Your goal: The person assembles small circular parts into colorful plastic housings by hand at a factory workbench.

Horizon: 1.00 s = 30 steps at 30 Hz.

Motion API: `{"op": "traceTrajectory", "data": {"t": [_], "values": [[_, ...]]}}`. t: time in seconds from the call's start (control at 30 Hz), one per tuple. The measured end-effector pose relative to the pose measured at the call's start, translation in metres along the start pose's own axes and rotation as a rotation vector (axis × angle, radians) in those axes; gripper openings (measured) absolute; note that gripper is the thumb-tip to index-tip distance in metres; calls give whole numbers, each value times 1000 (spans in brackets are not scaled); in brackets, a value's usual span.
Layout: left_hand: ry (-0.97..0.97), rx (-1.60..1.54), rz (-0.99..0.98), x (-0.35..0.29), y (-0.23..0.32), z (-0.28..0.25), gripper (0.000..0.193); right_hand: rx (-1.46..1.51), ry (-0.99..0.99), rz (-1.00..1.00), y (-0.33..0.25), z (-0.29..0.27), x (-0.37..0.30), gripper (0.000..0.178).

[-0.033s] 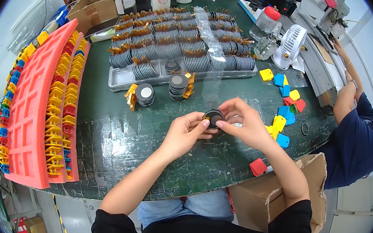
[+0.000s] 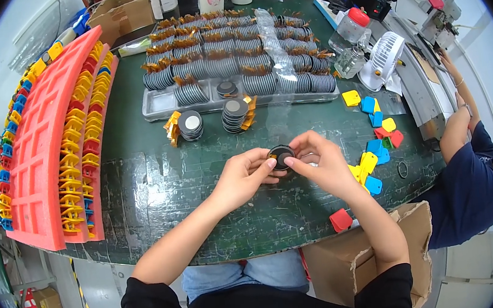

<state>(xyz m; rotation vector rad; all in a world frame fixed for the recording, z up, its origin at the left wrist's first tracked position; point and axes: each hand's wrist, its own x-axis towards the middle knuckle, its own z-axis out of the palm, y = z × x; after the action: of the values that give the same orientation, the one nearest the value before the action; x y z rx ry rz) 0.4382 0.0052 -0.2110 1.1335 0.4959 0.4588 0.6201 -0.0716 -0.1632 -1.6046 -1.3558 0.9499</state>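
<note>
Both hands, left hand (image 2: 243,175) and right hand (image 2: 320,164), grasped one round black coil (image 2: 281,156), perhaps unmoved; clips (image 2: 374,157) lay at three o'clock.

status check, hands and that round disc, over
Left hand and right hand both pinching small dark disc above green table. Nothing in the way.
</note>
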Motion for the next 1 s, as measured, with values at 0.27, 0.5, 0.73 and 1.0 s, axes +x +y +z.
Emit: {"op": "traceTrajectory", "data": {"t": [0.27,0.5,0.73,1.0], "values": [[172,61,105,-1,0,5,17,115,30,71,14,10,2,20],[151,55,111,-2,2,10,15,0,-40,-35,2,-1,-2,22],[173,59,80,-5,0,8,18,-698,454,-64,42,-64,34,27],[228,83,138,-4,-3,6,13,-1148,687,-38,109,-104,54,31]]}}
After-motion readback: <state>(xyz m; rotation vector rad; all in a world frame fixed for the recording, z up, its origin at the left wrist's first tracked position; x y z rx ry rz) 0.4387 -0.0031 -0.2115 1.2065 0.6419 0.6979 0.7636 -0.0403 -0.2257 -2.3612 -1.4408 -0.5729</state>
